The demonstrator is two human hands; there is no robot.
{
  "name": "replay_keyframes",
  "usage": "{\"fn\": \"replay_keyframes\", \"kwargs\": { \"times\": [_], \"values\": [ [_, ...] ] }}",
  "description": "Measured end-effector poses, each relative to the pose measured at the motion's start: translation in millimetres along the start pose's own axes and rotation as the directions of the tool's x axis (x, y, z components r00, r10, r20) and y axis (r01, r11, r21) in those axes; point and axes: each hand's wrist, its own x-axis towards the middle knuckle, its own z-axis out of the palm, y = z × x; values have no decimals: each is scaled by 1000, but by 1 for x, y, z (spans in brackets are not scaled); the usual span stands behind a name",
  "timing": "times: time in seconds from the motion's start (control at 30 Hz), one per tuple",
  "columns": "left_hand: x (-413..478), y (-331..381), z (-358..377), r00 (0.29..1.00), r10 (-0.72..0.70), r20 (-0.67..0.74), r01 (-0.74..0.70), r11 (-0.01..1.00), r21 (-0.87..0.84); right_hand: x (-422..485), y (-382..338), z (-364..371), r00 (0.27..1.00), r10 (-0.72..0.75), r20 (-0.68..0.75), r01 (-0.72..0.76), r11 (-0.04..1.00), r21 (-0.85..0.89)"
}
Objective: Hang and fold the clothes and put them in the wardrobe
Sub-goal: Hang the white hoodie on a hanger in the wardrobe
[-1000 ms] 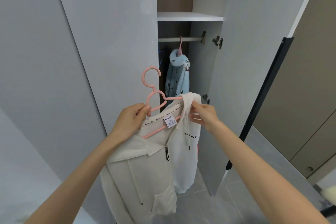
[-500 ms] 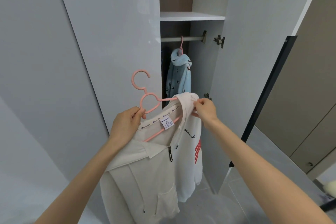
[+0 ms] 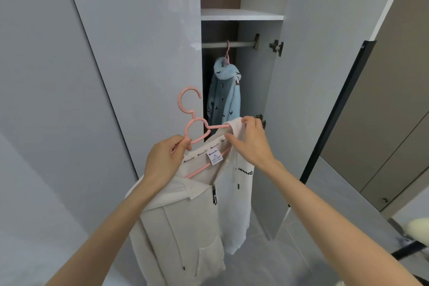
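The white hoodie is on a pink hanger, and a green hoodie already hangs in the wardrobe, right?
Not quite. The head view shows a blue hoodie, not a green one, hanging in the wardrobe. The white hoodie is on a pink hanger, as you said.

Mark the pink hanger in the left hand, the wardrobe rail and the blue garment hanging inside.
pink hanger [image 3: 179, 100]: head view, left curve of its hook.
wardrobe rail [image 3: 241, 43]: head view, bare stretch right of the hung hook.
blue hooded garment [image 3: 224, 100]: head view, middle of its body.
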Motion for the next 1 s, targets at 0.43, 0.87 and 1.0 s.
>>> {"fn": "replay_keyframes", "kwargs": {
  "times": [0.43,0.87,1.0],
  "values": [
    [-1,-25,4,997,-27,69,14,983,182,24,0,-14,970,115,213,-142,983,116],
    [8,-32,-9,1000,-15,12,15,1000,16,34,36,-33,677,583,450,-677,254,690],
    [8,-26,-5,990,-9,143,2,999,47,24,39,-29,639,537,551,-727,186,661]
  ]
}}
